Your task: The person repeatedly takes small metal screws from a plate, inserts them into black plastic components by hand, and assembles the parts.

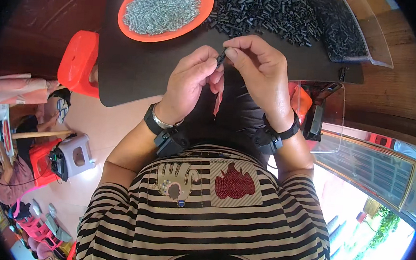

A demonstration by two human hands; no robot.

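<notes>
- Black part (221,58) is held between both hands, by the near edge of the dark table (139,71); the table is the largest thing here, and its top seems to serve as a spread for loose pieces
- Heap (266,10) of black pieces lies on the far side of the table, beyond the hands, likely so it is in reach without crowding them
- Bin (378,50), clear, stands at the right of the heap with more black pieces in it, its walls probably there to stop them spreading
- Plate (205,8), orange-red, sits at the far left, its rim likely keeping the silver pieces (164,7) gathered and apart from the black ones
- Left hand (186,82) pinches the part's lower end between thumb and forefinger, other fingers curled beneath, perhaps to steady it
- Right hand (263,75) pinches the upper end with thumb and forefinger, its other fingers bent, perhaps to keep them out of the way
- The part itself is tilted, top leaning right, partly covered by fingertips, so its exact shape is hidden
</notes>
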